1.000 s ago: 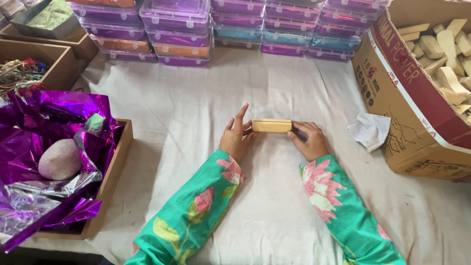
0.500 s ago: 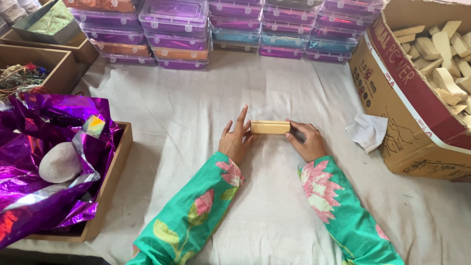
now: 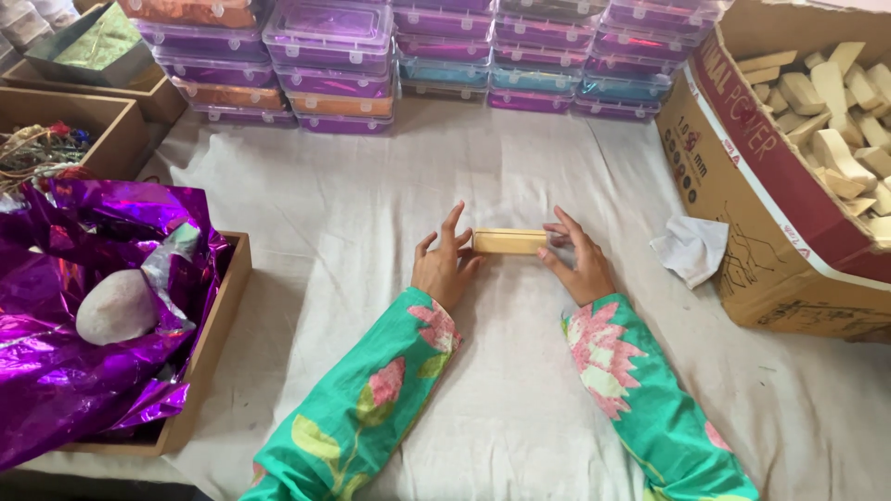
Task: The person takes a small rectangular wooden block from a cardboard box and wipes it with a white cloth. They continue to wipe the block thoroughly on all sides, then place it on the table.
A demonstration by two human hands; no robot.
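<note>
A pale cloth (image 3: 520,167) covers the whole work surface, creased and slightly rumpled, and everything else sits on it or at its edges. The biggest thing is the brown cardboard box (image 3: 770,213) at the right, open at the top and filled with pale wooden blocks (image 3: 835,102) lying in a loose heap. At the left, a sheet of shiny purple foil (image 3: 83,306) spills over a shallow wooden tray (image 3: 209,353), and a smooth grey stone (image 3: 116,306) rests on the foil. Along the far edge stand stacks of clear plastic containers (image 3: 334,46) with purple, orange and teal contents, and at the far left are further wooden trays (image 3: 102,121), one holding a tangle of coloured threads (image 3: 32,148). A crumpled white cloth scrap (image 3: 691,249) lies just beside the cardboard box. In the middle of the cloth, both arms reach forward in green sleeves (image 3: 371,408) printed with pink flowers. The left hand (image 3: 444,269) and the right hand (image 3: 580,264) hold a small rectangular wooden block (image 3: 509,241) between them, lengthwise, one hand at each end. Each hand pinches its end with fingertips and thumb only, the other fingers loosely spread and lifted. The block is level, low over the cloth; whether it touches the cloth cannot be told.
</note>
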